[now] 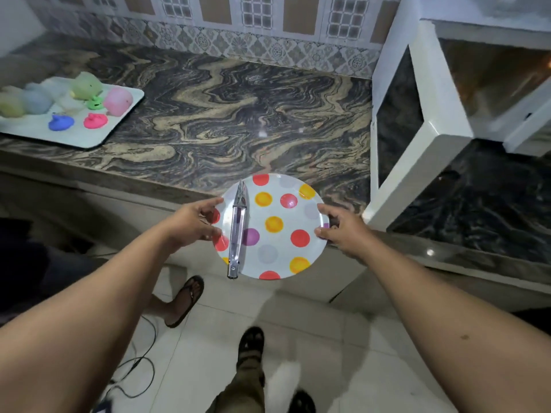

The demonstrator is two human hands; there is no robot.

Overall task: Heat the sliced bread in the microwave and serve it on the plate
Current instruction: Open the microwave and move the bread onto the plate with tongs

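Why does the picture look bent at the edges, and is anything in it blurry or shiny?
Head view: the wide lens bows the counter and stretches the forearms; the tray of coloured toys and the open microwave are blurred; small light glints sit on the counter; the spotted plate, held by the left hand and right hand, is sharper.

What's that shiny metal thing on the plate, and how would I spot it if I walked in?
Find the marbled counter, then the polka-dot plate held over its front edge by the left hand and right hand. Along the plate's left side lies a pair of metal tongs, closed, its end overhanging the near rim. It is the only silvery thing there; everything else is coloured dots.
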